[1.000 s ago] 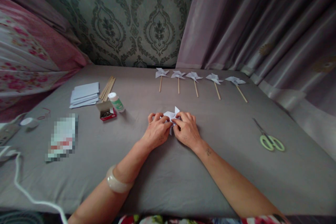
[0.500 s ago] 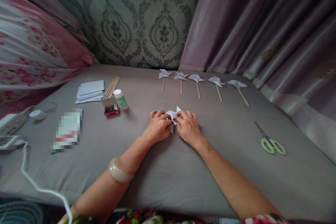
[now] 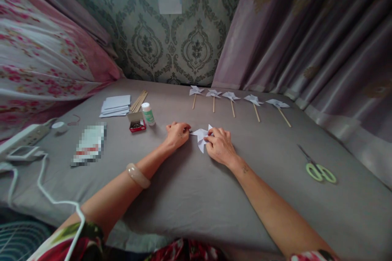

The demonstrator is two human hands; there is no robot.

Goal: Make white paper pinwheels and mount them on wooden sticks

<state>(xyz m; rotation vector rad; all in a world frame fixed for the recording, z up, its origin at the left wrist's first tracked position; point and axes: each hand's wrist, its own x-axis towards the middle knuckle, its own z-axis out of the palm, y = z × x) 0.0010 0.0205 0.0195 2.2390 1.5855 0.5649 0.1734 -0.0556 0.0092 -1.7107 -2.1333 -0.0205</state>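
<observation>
A folded white paper pinwheel head (image 3: pixel 199 136) lies on the grey sheet (image 3: pixel 190 187) in front of me. My right hand (image 3: pixel 219 147) rests on its right side, fingers curled and pressing the paper down. To the paper's left is my left hand (image 3: pixel 177 133), off the paper, its fingers pinched together on something too small to make out. A pale bangle sits on my left wrist.
Several finished pinwheels on sticks (image 3: pixel 232 98) lie in a row at the back. A red pin box (image 3: pixel 136 122), glue bottle (image 3: pixel 148 113), bare sticks (image 3: pixel 139 101) and paper stack (image 3: pixel 115 105) are at left. Green scissors (image 3: pixel 320 170) lie right. A power strip (image 3: pixel 23 138) and white cable sit far left.
My left hand has come off the paper and shifted left toward the pin box. My right hand stays on the paper. The view has tilted upward slightly.
</observation>
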